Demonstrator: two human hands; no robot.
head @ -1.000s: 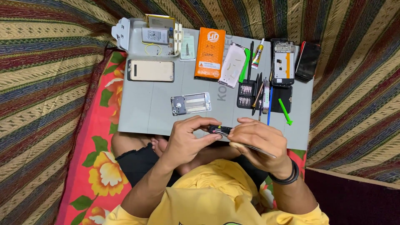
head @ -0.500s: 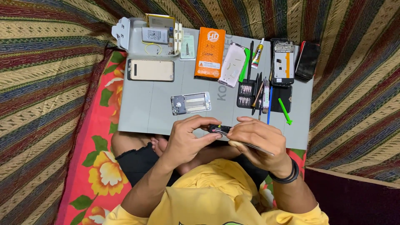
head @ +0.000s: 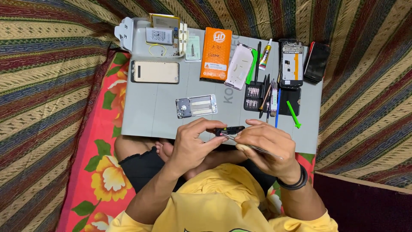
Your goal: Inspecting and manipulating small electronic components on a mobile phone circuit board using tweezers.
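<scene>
My left hand pinches one end of a small dark circuit board at the near edge of the grey work mat. My right hand grips thin metal tweezers, whose tip touches the board. Just beyond the hands, a silver phone frame piece lies flat on the mat. My crossed legs and yellow shirt are below the hands.
On the mat lie a gold phone back, an orange box, a white phone panel, a glue tube, a bit holder with screwdrivers, green pry tools, an opened phone, a black phone and a white tray. Striped cloth surrounds it.
</scene>
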